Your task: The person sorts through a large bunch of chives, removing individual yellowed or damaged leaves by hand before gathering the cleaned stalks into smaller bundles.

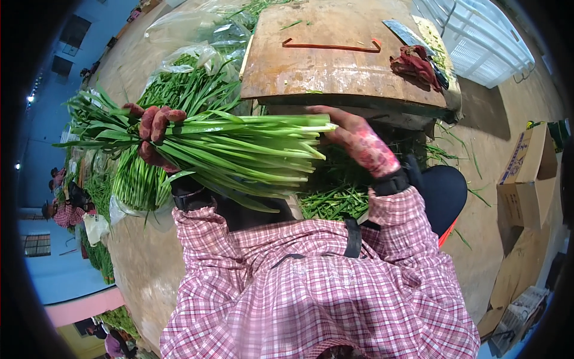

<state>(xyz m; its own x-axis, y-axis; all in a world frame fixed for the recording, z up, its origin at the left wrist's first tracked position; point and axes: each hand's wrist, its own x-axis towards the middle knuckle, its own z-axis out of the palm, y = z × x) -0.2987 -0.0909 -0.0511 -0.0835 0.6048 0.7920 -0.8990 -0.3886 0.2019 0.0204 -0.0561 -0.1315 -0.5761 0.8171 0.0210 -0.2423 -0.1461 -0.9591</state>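
My left hand (157, 130), its fingers stained or gloved dark red, grips a thick bunch of flat-leaved greens (242, 148), likely garlic chives. The leafy tips fan out to the left of the fist, and the pale cut ends point right. At those ends is my right hand (358, 139) in a pink patterned glove. Its fingers are spread around the upper corner of the stalks; whether they touch is hard to tell. Just beyond stands a low wooden worktable (314, 76) with a wet top. On it lies a thin reddish strip (332, 46) with bent ends.
A metal blade (406, 33) and a dark red cloth (415, 65) lie at the table's right. White plastic crates (484, 45) stand behind. More greens (188, 85) in clear plastic are at left. Cut scraps (336, 204) lie below. A cardboard box (524, 179) is right; people work far left.
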